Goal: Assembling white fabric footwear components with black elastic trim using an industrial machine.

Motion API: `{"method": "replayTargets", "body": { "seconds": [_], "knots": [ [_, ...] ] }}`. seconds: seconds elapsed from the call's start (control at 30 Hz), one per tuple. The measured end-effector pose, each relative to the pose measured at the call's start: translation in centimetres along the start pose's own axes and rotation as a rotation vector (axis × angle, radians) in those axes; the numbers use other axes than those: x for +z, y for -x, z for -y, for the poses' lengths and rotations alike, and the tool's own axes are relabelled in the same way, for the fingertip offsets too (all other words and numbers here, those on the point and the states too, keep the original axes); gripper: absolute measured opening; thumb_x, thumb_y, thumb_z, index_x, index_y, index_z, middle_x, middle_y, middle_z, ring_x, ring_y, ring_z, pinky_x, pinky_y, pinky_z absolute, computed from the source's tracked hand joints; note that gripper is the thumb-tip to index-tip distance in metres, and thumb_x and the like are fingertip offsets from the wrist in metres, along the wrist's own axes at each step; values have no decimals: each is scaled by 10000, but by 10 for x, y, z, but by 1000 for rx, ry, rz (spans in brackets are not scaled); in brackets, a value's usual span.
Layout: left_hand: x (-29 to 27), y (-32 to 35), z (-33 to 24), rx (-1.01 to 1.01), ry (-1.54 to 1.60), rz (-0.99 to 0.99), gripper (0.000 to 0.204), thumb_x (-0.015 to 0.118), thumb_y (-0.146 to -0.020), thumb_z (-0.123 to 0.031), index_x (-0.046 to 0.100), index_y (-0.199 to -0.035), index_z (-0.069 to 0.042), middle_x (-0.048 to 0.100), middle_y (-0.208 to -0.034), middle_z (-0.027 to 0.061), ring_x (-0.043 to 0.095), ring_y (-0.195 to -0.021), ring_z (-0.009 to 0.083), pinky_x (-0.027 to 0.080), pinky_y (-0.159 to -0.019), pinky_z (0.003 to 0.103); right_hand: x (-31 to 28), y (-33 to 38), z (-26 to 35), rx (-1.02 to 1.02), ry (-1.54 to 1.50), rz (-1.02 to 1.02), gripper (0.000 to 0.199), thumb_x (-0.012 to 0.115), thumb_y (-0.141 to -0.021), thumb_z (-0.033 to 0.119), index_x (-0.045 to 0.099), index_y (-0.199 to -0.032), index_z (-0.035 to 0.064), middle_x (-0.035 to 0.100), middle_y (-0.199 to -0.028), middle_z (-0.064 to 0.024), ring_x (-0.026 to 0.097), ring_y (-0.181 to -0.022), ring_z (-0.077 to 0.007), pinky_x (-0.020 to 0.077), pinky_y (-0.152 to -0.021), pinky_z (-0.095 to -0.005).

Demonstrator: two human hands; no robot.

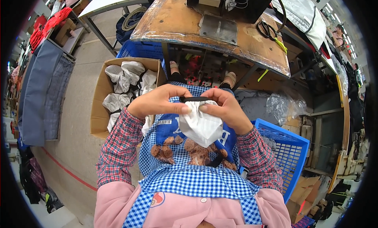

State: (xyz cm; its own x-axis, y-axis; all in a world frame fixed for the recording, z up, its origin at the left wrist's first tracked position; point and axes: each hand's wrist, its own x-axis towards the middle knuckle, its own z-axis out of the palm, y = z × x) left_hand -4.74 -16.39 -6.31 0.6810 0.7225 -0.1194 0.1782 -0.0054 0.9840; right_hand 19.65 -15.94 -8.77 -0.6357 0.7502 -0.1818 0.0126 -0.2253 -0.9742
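Observation:
Above my lap I hold a white fabric piece (201, 127) with a black band along its upper edge; it hangs down to a rounded point. My left hand (160, 102) pinches the left end of the band between thumb and fingers. On the other side, my right hand (227, 108) grips the band's right part, its thumb pressed on the white cloth. Behind the piece lies a blue checked apron (201, 180) with a printed brown figure, over my lap. To the left, a cardboard box (98, 106) holds several similar white pieces (122, 76) with black parts.
A worn wooden worktable (169, 19) stands ahead, with a metal plate (219, 28), a dark machine and black-handled scissors (267, 30) on it. A blue plastic crate (289, 153) is at my right. Another blue crate (141, 50) sits beyond the box. Clear plastic wrap (285, 106) lies right.

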Motion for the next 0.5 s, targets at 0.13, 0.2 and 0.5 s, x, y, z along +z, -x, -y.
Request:
{"method": "replayTargets", "body": {
  "seconds": [0.13, 0.2, 0.5],
  "knots": [
    [8, 8, 5, -71, 430, -148, 269, 739, -850, -186, 595, -1029, -46, 634, -921, -6, 580, -834, 56, 483, -731, 208, -7, -1, -28, -78, -248, 28, 315, 623, -936, 203, 575, -1180, 10, 645, -1014, -33, 609, -920, -82, 498, -811, -231],
    [-2, 15, 3, -63, 289, -325, 245, 736, -848, -169, 612, -1005, -29, 636, -875, -16, 583, -788, 50, 489, -693, 206, -15, -4, -53, 129, -245, 62, 329, 549, -976, 269, 584, -1165, 2, 650, -1020, -62, 627, -922, -140, 529, -786, -271],
    [-24, 39, 4, -186, -305, -614, 266, 758, -794, -125, 619, -965, 23, 600, -762, -10, 525, -678, 45, 439, -586, 214, -36, -55, -66, -431, 1035, -478, 369, 563, -899, 98, 528, -1250, -12, 483, -1345, -212, 492, -1233, -350, 398, -1044, -417]
  ]
}}
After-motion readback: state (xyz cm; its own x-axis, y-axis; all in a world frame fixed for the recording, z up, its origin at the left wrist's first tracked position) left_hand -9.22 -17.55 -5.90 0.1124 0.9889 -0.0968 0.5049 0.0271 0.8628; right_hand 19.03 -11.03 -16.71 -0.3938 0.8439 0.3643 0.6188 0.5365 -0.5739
